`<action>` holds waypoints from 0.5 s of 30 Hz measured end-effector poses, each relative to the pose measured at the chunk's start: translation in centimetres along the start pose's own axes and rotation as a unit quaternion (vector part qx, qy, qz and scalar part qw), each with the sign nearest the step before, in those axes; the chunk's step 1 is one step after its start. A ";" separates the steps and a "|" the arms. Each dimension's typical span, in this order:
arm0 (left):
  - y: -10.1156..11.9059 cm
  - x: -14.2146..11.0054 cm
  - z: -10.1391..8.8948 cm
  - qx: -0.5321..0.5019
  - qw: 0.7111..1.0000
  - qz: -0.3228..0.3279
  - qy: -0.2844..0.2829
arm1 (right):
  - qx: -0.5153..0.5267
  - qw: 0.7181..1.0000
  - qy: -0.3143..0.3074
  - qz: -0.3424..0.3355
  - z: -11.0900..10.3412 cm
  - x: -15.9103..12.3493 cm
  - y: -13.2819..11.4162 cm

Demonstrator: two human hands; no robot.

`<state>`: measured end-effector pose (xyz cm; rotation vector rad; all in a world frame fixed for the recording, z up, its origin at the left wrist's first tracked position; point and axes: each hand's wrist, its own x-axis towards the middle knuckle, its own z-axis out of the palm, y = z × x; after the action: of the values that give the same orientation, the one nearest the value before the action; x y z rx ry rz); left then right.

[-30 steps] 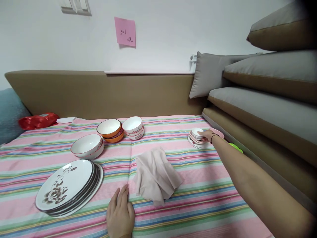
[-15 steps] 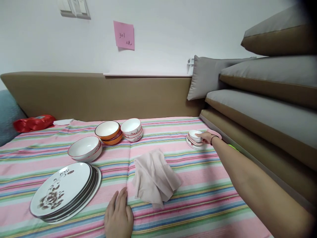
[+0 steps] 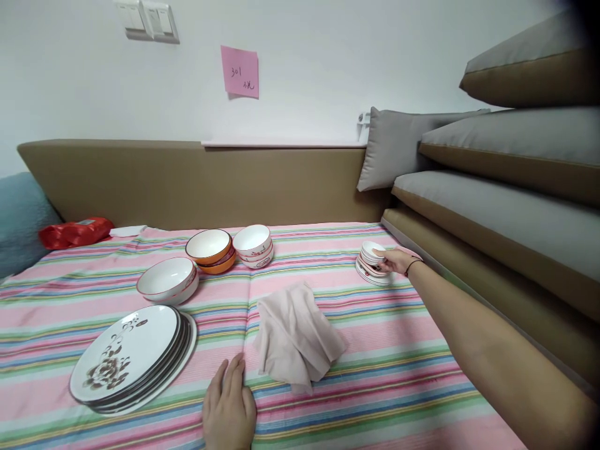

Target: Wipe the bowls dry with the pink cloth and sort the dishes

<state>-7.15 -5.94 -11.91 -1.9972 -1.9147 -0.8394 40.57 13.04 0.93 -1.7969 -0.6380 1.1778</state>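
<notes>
My right hand (image 3: 397, 260) is stretched far out to the right, its fingers and thumb closed on the edge of some small white dishes (image 3: 371, 250). These dishes are over a pinkish dish and a larger white plate (image 3: 372, 279) with dark red marks. Whether they touch what is below cannot be told. My left hand (image 3: 229, 403) lies flat on the striped cloth (image 3: 375, 387), fingers extended and holding nothing. To its right is a crumpled pale pink rag (image 3: 295, 337). Left of it stands a stack of large flower-patterned plates (image 3: 134, 359).
White bowls (image 3: 167, 280), orange bowls (image 3: 209, 249) and another white bowl stack (image 3: 254, 245) stand left of centre. Grey-brown cushions (image 3: 497, 206) rise along the right side, near my right arm. A padded headboard (image 3: 281, 187) closes off the back. A red package (image 3: 77, 232) lies far left.
My right hand has raised the small white dishes slightly and tilted them. The pink and green things behind my right arm are now mostly hidden. The view has shifted a little; my left hand rests in place.
</notes>
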 end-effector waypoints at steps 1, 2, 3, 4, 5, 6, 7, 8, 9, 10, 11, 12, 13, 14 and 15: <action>0.0 0.0 0.0 -0.002 1.000 -0.003 -0.003 | 0.002 1.000 -0.020 -0.001 0.2 -0.2 -0.6; 0.1 0.0 0.0 -0.004 1.000 -0.006 -0.006 | 0.003 0.999 -0.042 0.000 0.7 -0.4 -1.2; 0.1 -0.1 -0.1 -0.006 1.000 -0.008 -0.008 | 0.005 0.998 -0.064 -0.001 1.4 -0.6 -1.9; 0.2 -0.1 -0.1 -0.009 1.000 -0.011 -0.010 | 0.008 0.996 -0.085 -0.005 2.3 -0.8 -2.6; 0.2 -0.1 -0.1 -0.011 1.000 -0.013 -0.011 | 0.011 0.994 -0.104 -0.011 3.5 -1.1 -3.2; 0.3 -0.1 -0.2 -0.013 1.000 -0.016 -0.012 | 0.013 0.992 -0.123 -0.016 4.9 -1.4 -3.6; 0.3 -0.1 -0.2 -0.014 1.000 -0.015 -0.012 | 0.013 0.990 -0.140 -0.019 6.5 -1.7 -3.8; 0.3 -0.1 -0.2 -0.014 1.000 -0.015 -0.011 | 0.012 0.987 -0.156 -0.019 8.3 -2.1 -3.8; 0.4 -0.1 -0.2 -0.014 1.000 -0.014 -0.009 | 0.008 0.985 -0.169 -0.016 10.1 -2.4 -3.6; 0.4 -0.2 -0.3 -0.013 1.000 -0.013 -0.007 | 0.003 0.984 -0.180 -0.009 12.0 -2.7 -3.2; 0.4 -0.2 -0.3 -0.012 1.000 -0.011 -0.005 | -0.004 0.982 -0.189 -0.002 13.8 -3.0 -2.6; 0.5 -0.3 -0.4 -0.010 1.000 -0.010 -0.005 | -0.010 0.980 -0.197 0.004 15.6 -3.2 -1.9; 0.5 -0.3 -0.4 -0.006 1.000 -0.008 -0.006 | -0.015 0.979 -0.203 0.009 17.2 -3.4 -1.2; 0.5 -0.4 -0.4 -0.001 1.000 -0.005 -0.008 | -0.020 0.978 -0.207 0.012 18.6 -3.5 -0.4; 0.4 -0.5 -0.4 0.005 1.000 0.000 -0.009 | -0.026 0.977 -0.209 0.014 19.9 -3.6 0.3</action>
<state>-6.79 -6.59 -11.76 -2.0039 -1.9253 -0.8129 21.03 17.75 -1.11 -1.6124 -0.8914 1.5910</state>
